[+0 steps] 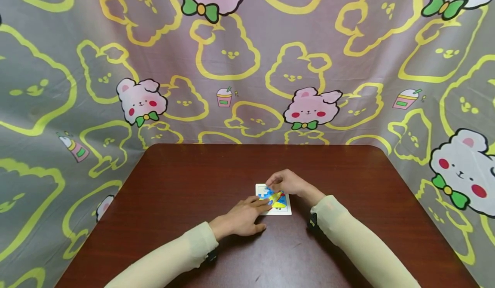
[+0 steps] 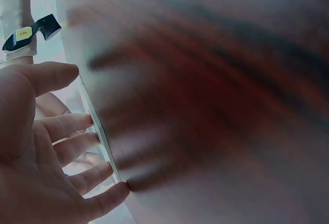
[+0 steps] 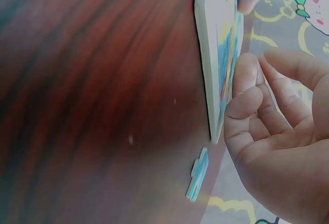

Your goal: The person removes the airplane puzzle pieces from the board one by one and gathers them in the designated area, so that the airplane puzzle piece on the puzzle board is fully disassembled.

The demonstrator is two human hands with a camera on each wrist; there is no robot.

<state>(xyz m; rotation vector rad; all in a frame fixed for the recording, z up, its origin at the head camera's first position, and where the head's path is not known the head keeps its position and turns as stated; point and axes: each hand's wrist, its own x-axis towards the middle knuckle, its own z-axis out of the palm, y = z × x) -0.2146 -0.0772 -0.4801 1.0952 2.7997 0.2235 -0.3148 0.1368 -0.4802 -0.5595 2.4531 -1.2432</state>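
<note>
A small white-bordered jigsaw puzzle board [image 1: 286, 212] lies flat on the table, its picture blue and yellow with some red. My left hand [image 1: 240, 217] reaches over its left side with straight, spread fingers touching it. Over the board's far right part is my right hand [image 1: 289, 182], fingers bent, thumb and fingertips close together. In the right wrist view the right hand [image 3: 280, 116] shows curled fingers beside the board; whether a piece sits between the tips cannot be made out. A loose blue puzzle piece [image 3: 198, 175] lies on the table just off the board's right end.
The dark reddish-brown table [image 1: 185, 172] has rounded far corners. Behind it and along both sides hangs a grey curtain [image 1: 247, 64] with yellow outlines and rabbit faces. A black band with a yellow label [image 2: 23, 35] is on my right wrist.
</note>
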